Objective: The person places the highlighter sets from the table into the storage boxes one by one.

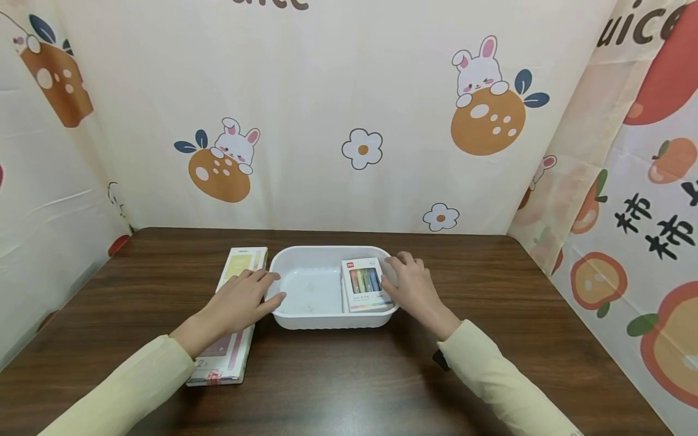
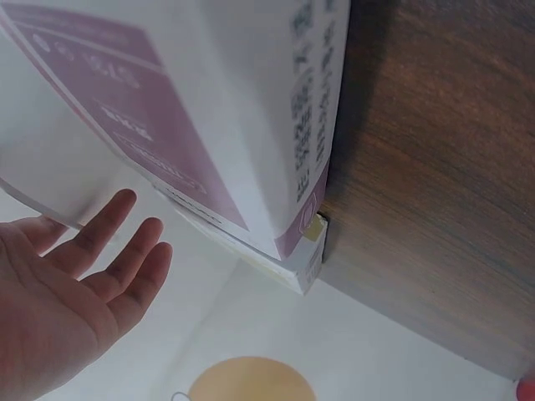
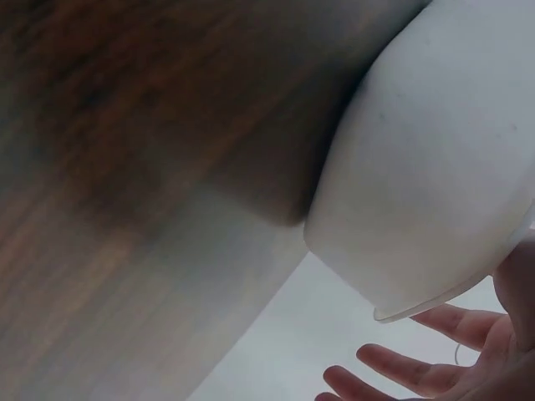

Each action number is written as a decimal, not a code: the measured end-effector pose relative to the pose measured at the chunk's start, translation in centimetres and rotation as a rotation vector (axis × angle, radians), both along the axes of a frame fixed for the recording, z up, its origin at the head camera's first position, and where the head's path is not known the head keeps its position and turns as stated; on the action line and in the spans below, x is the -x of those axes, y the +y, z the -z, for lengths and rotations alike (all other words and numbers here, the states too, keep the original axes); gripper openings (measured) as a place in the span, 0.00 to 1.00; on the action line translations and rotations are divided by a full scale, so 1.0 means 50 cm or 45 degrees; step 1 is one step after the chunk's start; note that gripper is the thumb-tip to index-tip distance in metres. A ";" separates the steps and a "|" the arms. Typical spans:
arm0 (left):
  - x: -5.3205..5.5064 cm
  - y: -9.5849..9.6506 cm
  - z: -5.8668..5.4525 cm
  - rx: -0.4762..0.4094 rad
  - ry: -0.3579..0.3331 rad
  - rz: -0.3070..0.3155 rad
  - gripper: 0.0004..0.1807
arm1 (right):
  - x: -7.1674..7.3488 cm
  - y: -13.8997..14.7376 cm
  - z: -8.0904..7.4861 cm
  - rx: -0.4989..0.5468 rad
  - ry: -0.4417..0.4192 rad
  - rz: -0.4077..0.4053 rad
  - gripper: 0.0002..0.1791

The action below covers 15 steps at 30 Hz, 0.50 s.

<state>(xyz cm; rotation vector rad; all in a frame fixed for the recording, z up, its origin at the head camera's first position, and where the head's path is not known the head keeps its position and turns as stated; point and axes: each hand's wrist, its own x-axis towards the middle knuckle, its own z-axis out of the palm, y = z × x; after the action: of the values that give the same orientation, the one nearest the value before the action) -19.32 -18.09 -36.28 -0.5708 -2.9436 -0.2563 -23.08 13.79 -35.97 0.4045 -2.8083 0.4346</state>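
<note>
A white plastic basin (image 1: 308, 323) stands on the table, its outer wall filling much of the right wrist view. Inside its right end leans a white box (image 1: 364, 304) whose front shows several coloured sticks. My left hand (image 1: 242, 298) is at the basin's left rim, thumb and fingertips reaching it; in the left wrist view that hand's fingers spread loosely. At the right rim my right hand (image 1: 412, 287) rests, thumb side beside the box; whether it touches the box I cannot tell. Past the rim, its fingers (image 3: 410, 368) extend in the right wrist view.
Left of the basin, flat white packs (image 1: 220, 369) with purple and yellow labels lie partly under my left forearm. The dark wooden table (image 1: 327, 387) ends at a printed curtain (image 1: 305, 181) behind, with more curtain along both sides.
</note>
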 end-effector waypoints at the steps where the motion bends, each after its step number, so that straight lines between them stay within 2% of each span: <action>1: 0.000 0.000 0.000 0.002 0.000 -0.001 0.28 | 0.000 0.001 0.001 0.006 -0.007 0.002 0.22; 8: -0.001 0.001 -0.001 0.011 -0.004 -0.005 0.29 | 0.004 0.007 0.006 0.061 -0.055 0.021 0.20; 15: -0.004 0.003 0.000 0.018 0.019 -0.012 0.27 | 0.007 0.013 0.008 0.112 -0.081 -0.016 0.20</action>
<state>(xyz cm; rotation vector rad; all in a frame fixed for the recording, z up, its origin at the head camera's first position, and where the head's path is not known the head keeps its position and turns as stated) -19.11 -17.96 -36.26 -0.5581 -2.9354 -0.2300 -23.41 14.42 -36.35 0.3965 -2.8365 0.5818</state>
